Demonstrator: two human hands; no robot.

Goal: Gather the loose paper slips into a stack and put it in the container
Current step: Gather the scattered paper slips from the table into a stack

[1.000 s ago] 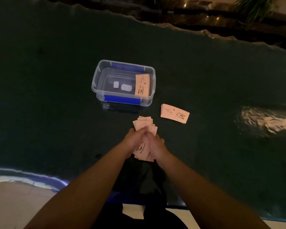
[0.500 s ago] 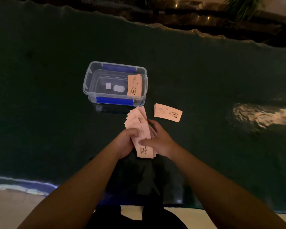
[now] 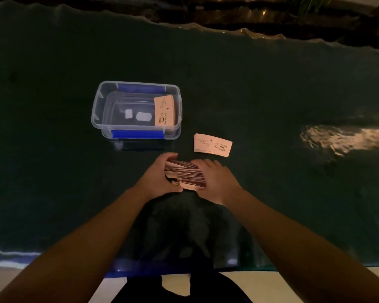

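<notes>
A bundle of pale pink paper slips (image 3: 185,174) stands on edge on the dark green table, its thin edges facing me. My left hand (image 3: 158,178) presses its left side and my right hand (image 3: 217,180) its right side, so both grip it. A second small stack of slips (image 3: 212,145) printed with a coffee cup lies flat just beyond my right hand. The clear plastic container (image 3: 96,106) with blue clips sits further back on the left. One stack of slips (image 3: 164,110) leans inside it against the right wall.
The dark green table cover (image 3: 53,171) stretches wide on both sides, with a bright light reflection (image 3: 341,138) at the right. Its near edge (image 3: 20,256) runs just in front of my body. Dark furniture and plants lie beyond the far edge.
The slips were fanned out upright between my hands; now they are turned on edge and squeezed into a compact bundle low on the table. My view has shifted slightly.
</notes>
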